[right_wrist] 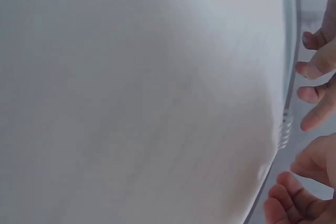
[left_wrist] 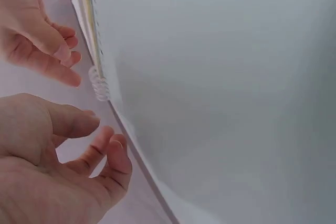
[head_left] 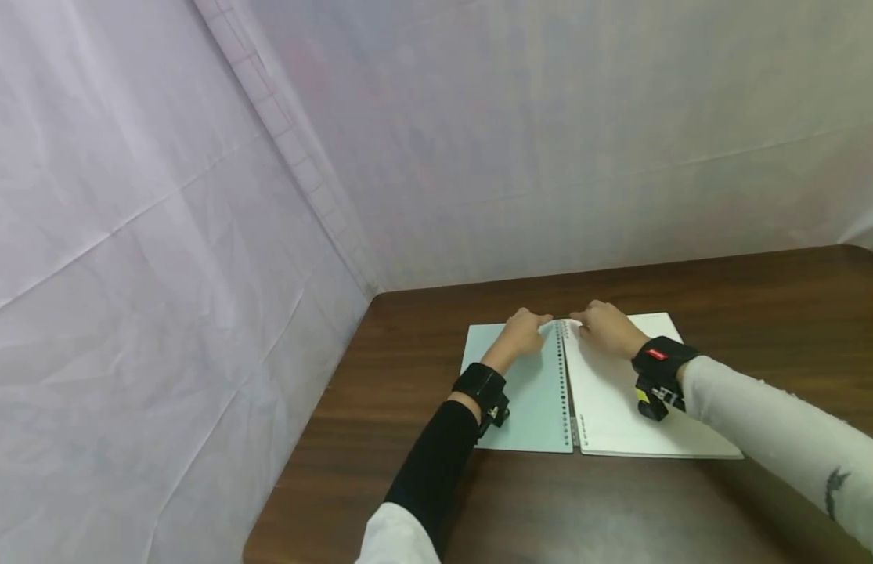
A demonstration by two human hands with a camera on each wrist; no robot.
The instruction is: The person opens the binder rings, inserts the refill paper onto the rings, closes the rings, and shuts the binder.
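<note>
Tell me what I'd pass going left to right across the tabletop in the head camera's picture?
Bare brown table → pale green cover with the left hand on it → binder spine → right hand on the white page → bare table again.

You had almost nothing legible in front of you. The black band on your right wrist carried a small red label, but its lettering was too small to make out. The open pages of the notebook showed no writing you could read, and neither wrist view showed any text, number or sign.
</note>
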